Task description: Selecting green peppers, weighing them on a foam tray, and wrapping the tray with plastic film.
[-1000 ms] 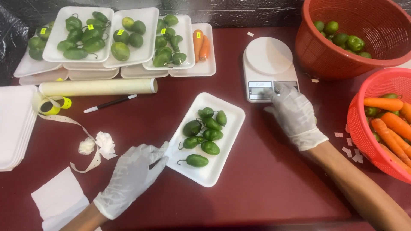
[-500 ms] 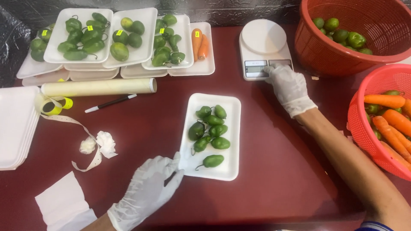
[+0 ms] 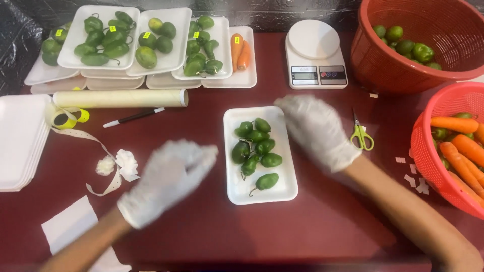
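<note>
A white foam tray (image 3: 237,190) lies in the middle of the dark red table with several small green peppers (image 3: 257,148) in it. My left hand (image 3: 169,179), in a white glove and blurred by motion, hovers just left of the tray with loosely curled fingers and nothing in it. My right hand (image 3: 315,128), also gloved and blurred, lies flat at the tray's upper right corner and holds nothing. Whether it touches the rim I cannot tell.
A white kitchen scale (image 3: 315,60) stands behind the tray, green-handled scissors (image 3: 361,135) to its right. A red basket (image 3: 383,75) holds green peppers, another (image 3: 428,161) carrots. Filled trays (image 3: 166,80), a film roll (image 3: 118,98), a pen (image 3: 133,117) and empty trays (image 3: 20,141) lie left.
My right hand has drawn back from the scale to the tray's upper right corner. My left hand has come off the tray's lower left edge and risen.
</note>
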